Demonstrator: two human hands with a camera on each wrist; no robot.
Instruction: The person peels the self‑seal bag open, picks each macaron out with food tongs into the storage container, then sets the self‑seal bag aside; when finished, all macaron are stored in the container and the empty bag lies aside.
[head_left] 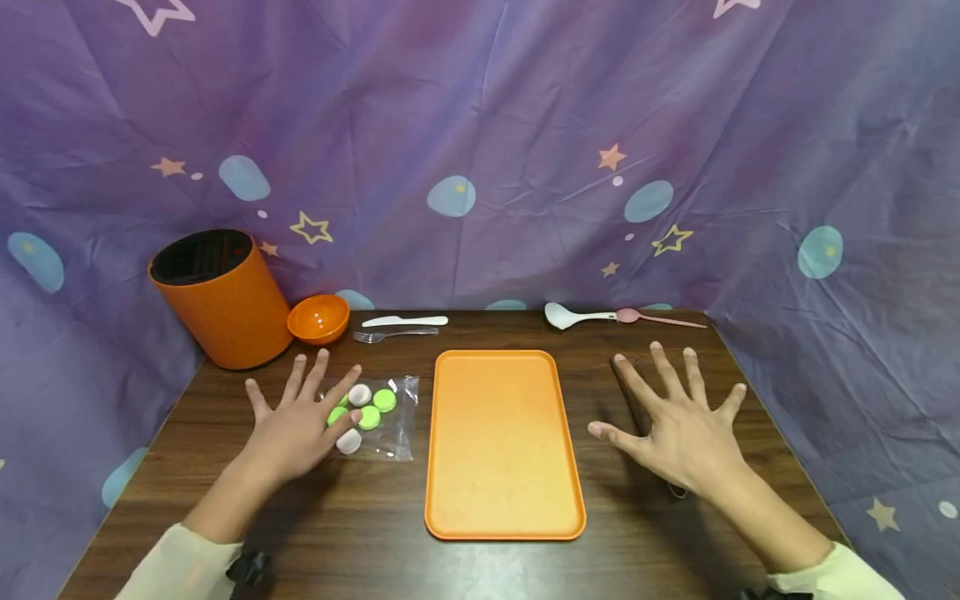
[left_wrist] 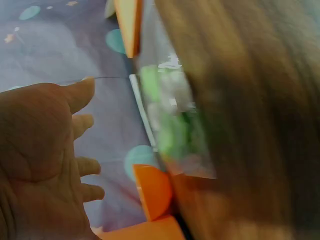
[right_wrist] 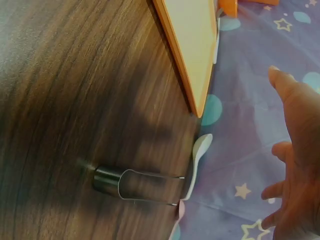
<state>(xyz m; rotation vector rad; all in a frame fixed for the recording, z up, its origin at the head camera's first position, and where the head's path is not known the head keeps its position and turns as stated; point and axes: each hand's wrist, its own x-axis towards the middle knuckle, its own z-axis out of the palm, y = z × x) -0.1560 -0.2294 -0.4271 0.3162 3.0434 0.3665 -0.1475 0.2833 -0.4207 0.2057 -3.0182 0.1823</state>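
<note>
With fingers spread, my left hand (head_left: 292,432) hovers over the left edge of a clear plastic bag (head_left: 403,425). Inside the bag lie several round green and white caps (head_left: 385,401). My right hand (head_left: 686,437), also spread wide, hovers over metal tongs (right_wrist: 107,181), which it partly hides in the head view. Neither hand holds anything. Between the hands an orange tray (head_left: 504,442) lies flat on the table. The left wrist view is blurred around the bag.
An orange knife block (head_left: 225,308) and an orange bowl (head_left: 318,319) stand at the back left. Beside them lie a white knife (head_left: 405,321) and a clear fork (head_left: 393,335). A white ladle (head_left: 573,317) and a pink spoon (head_left: 660,318) lie along the back right edge.
</note>
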